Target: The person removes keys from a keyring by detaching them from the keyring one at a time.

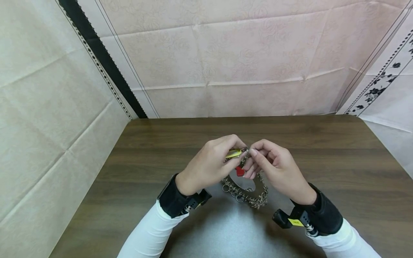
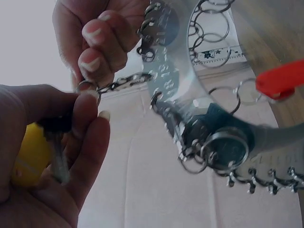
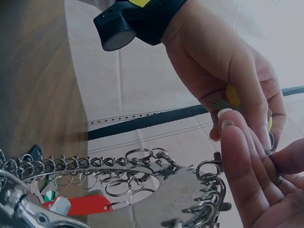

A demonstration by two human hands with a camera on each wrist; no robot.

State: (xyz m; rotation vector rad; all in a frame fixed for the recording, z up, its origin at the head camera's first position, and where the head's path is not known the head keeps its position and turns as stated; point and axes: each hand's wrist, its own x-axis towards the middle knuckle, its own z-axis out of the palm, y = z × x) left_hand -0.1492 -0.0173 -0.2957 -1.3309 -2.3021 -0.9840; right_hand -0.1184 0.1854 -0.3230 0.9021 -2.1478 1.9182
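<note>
A large round metal key holder lined with small hooks and rings hangs below both hands, tilted. My left hand pinches a small split ring between thumb and finger. From it a key and a yellow tag lie against the left palm. My right hand meets the left one and pinches at the same split ring, its other fingers curled near the holder's rim. A short chain runs from the split ring toward the holder. The right thumb's exact contact is partly hidden.
A red tag hangs within the holder's opening, beside several bare rings. The brown wooden table lies underneath. Pale patterned cloth covers the background beyond the table's far edge.
</note>
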